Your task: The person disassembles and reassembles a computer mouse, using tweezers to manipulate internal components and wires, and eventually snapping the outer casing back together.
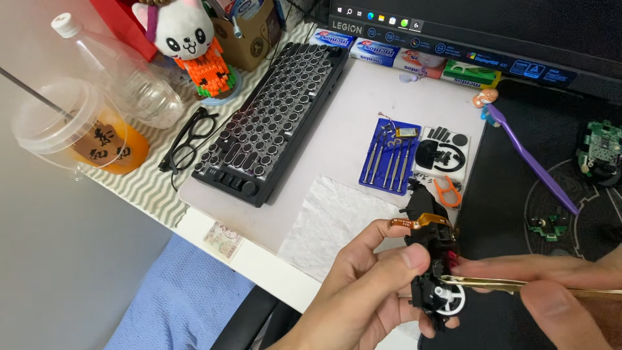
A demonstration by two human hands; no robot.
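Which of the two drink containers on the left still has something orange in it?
The lidded clear plastic cup with the straw, nearest the desk's edge, holds orange drink. The clear plastic bottle behind it, lying tilted with a white cap, looks empty.

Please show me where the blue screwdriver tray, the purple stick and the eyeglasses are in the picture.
blue screwdriver tray (368, 170): head view, on its bare blue left edge.
purple stick (538, 165): head view, on the middle of its long shaft.
eyeglasses (186, 154): head view, on the black frame between the lenses.
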